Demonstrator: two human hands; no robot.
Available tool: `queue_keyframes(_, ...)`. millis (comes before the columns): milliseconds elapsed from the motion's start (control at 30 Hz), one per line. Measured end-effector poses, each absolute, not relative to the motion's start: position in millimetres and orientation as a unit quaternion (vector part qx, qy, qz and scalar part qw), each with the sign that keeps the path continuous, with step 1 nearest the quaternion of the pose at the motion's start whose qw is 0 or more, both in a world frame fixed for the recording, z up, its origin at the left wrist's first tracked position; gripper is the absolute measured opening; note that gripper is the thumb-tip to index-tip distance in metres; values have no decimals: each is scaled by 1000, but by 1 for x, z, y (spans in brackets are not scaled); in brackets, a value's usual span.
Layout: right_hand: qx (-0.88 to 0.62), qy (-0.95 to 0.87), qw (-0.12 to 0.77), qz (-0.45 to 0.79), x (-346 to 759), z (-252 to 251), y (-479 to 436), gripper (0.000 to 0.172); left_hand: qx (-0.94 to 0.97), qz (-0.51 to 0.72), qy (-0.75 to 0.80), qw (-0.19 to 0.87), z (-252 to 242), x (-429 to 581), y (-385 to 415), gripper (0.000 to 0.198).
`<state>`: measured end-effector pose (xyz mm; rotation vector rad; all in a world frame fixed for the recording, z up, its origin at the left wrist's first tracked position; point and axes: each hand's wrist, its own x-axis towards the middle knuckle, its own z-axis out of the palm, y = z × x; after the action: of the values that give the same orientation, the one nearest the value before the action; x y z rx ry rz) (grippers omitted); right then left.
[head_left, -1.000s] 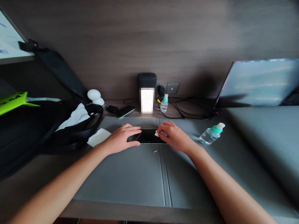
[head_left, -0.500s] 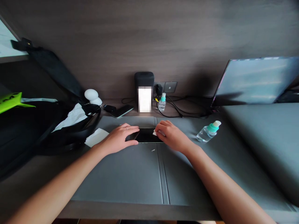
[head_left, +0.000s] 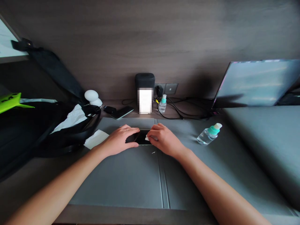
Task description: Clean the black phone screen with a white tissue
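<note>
A black-screened phone (head_left: 142,137) lies flat on the grey mat, its long side running left to right. My left hand (head_left: 119,139) grips its left end, fingers on the far edge and thumb along the near one. Pinched in my right hand (head_left: 164,139) is a small piece of white tissue (head_left: 147,137), pressed against the screen. My right hand hides the phone's right end. To the right, a clear spray bottle (head_left: 207,135) with a teal collar lies tilted on the mat. A folded white tissue (head_left: 96,139) rests beside my left wrist.
Along the back stand a dark speaker (head_left: 144,80), a smaller spray bottle (head_left: 162,104), black cables (head_left: 177,110) and a second phone (head_left: 122,112). A black bag (head_left: 28,131) fills the left side. On the right are a laptop screen (head_left: 255,82) and a grey cushion (head_left: 264,137).
My right hand has slid left across the phone's screen with the tissue, closer to my left hand. The left hand stays in place on the phone.
</note>
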<state>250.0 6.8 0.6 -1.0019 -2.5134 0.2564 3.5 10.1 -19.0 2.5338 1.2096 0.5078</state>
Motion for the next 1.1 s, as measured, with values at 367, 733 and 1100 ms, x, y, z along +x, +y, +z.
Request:
queue_keyframes(367,-346,-913,199,84,244,2,2,22,881,170,419,140,-19,3,10,53)
queue_keyframes(733,-371,-904,196,83,246,-3,6,20,878,169,422,150,-19,3,10,54)
queue_keyframes(1100,-349,-912,204,64,247,-4,4,19,876,167,425,152,-18,4,10,53)
